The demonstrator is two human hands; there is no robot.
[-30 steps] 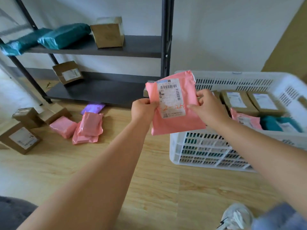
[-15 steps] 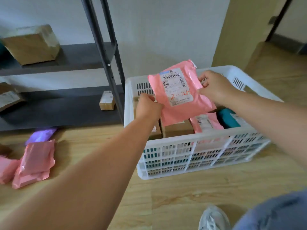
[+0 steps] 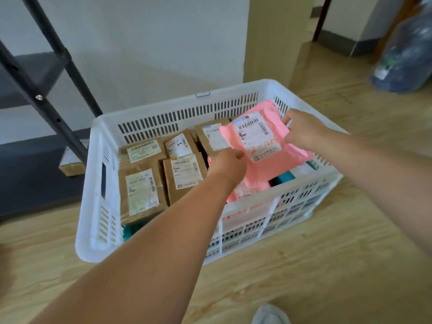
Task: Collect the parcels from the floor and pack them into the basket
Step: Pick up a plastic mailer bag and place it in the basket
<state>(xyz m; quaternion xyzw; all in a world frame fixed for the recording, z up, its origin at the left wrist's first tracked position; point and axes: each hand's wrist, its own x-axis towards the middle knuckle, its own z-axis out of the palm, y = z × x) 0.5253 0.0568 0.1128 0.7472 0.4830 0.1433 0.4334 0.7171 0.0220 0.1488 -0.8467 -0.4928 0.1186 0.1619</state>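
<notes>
Pink mailer held over the white basket

Left hand (image 3: 228, 166) and right hand (image 3: 301, 130) each pinch an edge of the pink parcel (image 3: 268, 157), label up, above the right end of the slotted basket (image 3: 93, 183) holding brown parcels (image 3: 140, 188).

Forearms (image 3: 163, 242) bare, both running out of frame. Left hand (image 3: 228, 168) and right hand (image 3: 301, 129) bare. One pale grey-white sneaker (image 3: 271, 315) at bottom edge, rounded toe, blurry.
</notes>
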